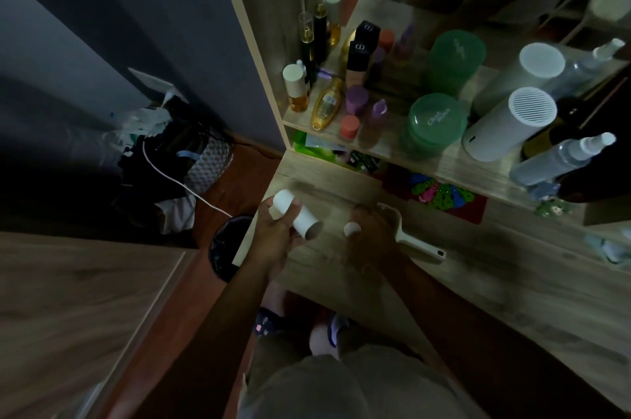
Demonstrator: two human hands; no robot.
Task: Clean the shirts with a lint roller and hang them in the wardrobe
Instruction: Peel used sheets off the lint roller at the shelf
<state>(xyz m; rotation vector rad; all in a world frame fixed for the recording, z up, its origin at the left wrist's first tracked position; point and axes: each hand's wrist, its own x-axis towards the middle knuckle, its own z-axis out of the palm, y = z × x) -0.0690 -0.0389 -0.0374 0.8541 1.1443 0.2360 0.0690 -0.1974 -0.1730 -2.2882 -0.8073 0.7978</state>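
Note:
My left hand (276, 234) is closed around a white paper roll (300, 215), a hollow lint-roller refill, held over the left end of the wooden dressing table (478, 282). My right hand (370, 229) grips the white lint roller holder (416, 242) just above the tabletop; its bare white spindle end pokes out toward the roll, and its handle with a hanging hole points right. The roll and the spindle are apart by a small gap. No shirt is in view.
A shelf (426, 159) behind the hands is crowded with perfume bottles, green jars (433, 121), a white cylinder (508, 125) and spray bottles. A black bin (227, 248) stands on the floor below my left hand. A heap of bags (170, 159) fills the corner.

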